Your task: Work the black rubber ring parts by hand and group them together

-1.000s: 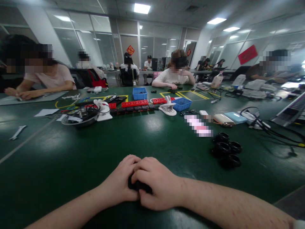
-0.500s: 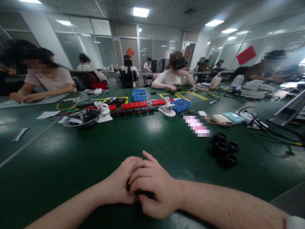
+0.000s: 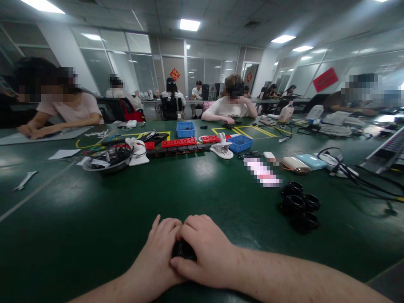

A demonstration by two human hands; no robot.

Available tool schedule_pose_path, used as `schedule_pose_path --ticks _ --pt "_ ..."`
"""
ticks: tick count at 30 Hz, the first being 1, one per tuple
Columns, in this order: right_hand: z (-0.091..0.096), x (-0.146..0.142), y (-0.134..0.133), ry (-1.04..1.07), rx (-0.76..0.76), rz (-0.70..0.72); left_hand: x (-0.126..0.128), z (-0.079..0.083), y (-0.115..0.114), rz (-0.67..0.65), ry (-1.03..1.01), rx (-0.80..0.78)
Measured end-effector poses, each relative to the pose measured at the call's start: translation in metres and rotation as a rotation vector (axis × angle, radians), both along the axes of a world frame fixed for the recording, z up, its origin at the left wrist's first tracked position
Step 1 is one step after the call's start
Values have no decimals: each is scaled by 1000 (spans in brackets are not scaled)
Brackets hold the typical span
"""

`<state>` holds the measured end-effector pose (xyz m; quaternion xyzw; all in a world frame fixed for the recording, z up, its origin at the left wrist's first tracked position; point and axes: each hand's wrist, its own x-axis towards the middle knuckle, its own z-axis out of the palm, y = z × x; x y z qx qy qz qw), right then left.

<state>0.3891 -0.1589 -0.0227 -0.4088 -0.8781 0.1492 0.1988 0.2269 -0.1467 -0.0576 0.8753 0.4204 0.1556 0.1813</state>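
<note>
Close to the front of the green table (image 3: 126,219), both my hands are wrapped around one black, rounded part (image 3: 184,251). My left hand (image 3: 160,250) closes on its left side, with one finger raised away from the others. From the right, my right hand (image 3: 210,252) curls over the part, its thumb at the near side. Most of the part is hidden by my fingers, so its exact kind cannot be made out. Several black ring-shaped parts (image 3: 294,203) with open tops stand in a cluster to the right of my hands.
Beyond my hands lie a metal bowl (image 3: 105,166) of cables, red power strips (image 3: 178,143), a white clip stand (image 3: 221,148) and blue bins (image 3: 241,144). A wrench (image 3: 25,181) is at left; power banks (image 3: 296,165) and cables are at right. People sit around the table.
My right hand has closed further over the black part, its lifted finger now lowered. My left hand has turned, raising a finger. The view has tilted slightly upward.
</note>
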Motion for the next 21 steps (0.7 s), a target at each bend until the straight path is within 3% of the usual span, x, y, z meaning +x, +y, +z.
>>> schedule_pose_path --ticks 5,11,16,21 --pt "-6 2 5 133 101 169 -1 12 10 -159 -65 -70" --pt "-11 2 7 247 134 434 -11 7 22 -291 13 -124" --pt "-13 1 6 238 62 478 -12 4 23 -295 19 -101" --pt "-9 2 4 332 169 420 -13 -1 22 -315 41 -68"
